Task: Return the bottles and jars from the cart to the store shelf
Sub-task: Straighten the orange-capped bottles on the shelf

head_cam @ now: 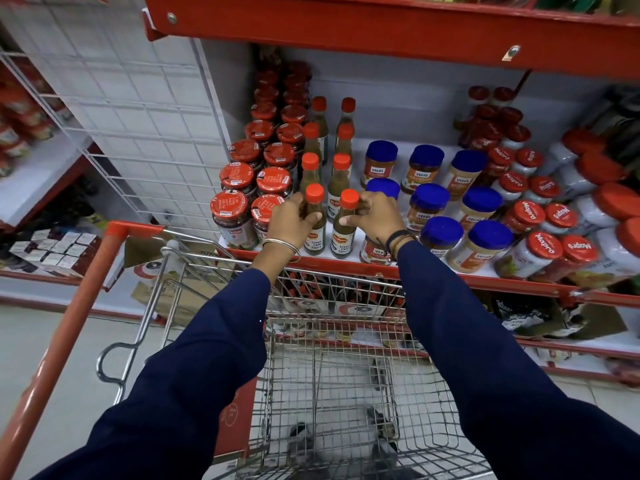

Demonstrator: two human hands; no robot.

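Observation:
Two green chilli sauce bottles with orange-red caps stand at the front edge of the store shelf [485,280]. My left hand [289,220] is wrapped around the left bottle [314,237]. My right hand [375,216] grips the right bottle [344,237]. Both bottles rest upright on the shelf, at the front of two rows of the same sauce. The wire cart [332,375] sits below my arms, and its basket shows no bottles or jars.
Red-lidded jars [233,216] stand left of the sauce rows, blue-lidded jars [429,206] to the right, and red-capped Mapro jars [550,244] farther right. A red shelf [381,32] overhangs above. The cart's orange handle [69,323] runs along the left. A wire grid panel [138,116] stands at left.

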